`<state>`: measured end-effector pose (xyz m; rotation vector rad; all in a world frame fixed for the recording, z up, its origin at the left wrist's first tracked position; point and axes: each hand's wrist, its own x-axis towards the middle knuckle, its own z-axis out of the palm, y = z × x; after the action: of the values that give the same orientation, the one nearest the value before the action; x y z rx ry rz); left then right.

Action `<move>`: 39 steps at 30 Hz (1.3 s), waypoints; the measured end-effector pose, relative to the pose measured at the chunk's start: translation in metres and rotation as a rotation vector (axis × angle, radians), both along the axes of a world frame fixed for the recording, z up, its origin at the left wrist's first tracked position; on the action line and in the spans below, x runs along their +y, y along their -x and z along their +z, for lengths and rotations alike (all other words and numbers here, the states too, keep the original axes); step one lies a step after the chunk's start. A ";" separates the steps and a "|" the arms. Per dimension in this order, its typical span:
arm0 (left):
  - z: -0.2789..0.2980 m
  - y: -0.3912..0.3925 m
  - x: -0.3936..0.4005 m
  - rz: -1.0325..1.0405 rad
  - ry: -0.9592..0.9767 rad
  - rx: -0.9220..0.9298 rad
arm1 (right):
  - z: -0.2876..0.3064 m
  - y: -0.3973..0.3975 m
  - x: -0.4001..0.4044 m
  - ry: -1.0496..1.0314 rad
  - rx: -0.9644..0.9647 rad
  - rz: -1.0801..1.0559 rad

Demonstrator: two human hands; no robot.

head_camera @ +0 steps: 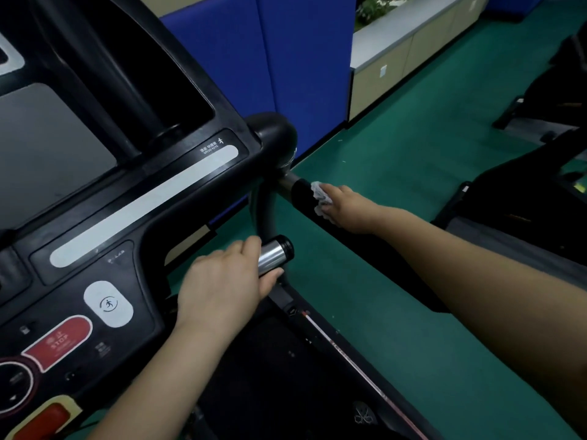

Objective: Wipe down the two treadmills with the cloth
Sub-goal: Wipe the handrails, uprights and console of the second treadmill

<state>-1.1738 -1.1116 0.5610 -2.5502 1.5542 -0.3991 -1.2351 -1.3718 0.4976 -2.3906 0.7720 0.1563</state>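
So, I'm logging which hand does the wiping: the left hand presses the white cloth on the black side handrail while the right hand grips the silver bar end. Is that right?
The hands are swapped. In the head view, the right hand presses the white cloth on the black side handrail, while the left hand grips the silver bar end.

1. A green floor fills the right side.
2. Blue panels stand upright on the floor's far left edge.
3. A long beige cabinet lines the floor's far side, right of the panels.
4. Plants sit behind the cabinet.
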 end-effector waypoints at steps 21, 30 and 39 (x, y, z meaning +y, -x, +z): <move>-0.002 0.014 -0.004 0.186 0.097 0.031 | -0.001 0.073 -0.014 0.171 0.055 0.303; -0.041 0.120 -0.067 0.694 0.329 -0.170 | -0.054 0.114 -0.056 -0.425 -0.545 0.419; -0.102 0.284 -0.202 0.863 0.714 0.480 | -0.115 0.235 -0.048 -0.857 -0.844 0.511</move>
<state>-1.4575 -1.3139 0.4586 -3.7221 0.1961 -0.2528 -1.4701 -1.4195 0.3827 -1.5294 -0.2827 -0.2632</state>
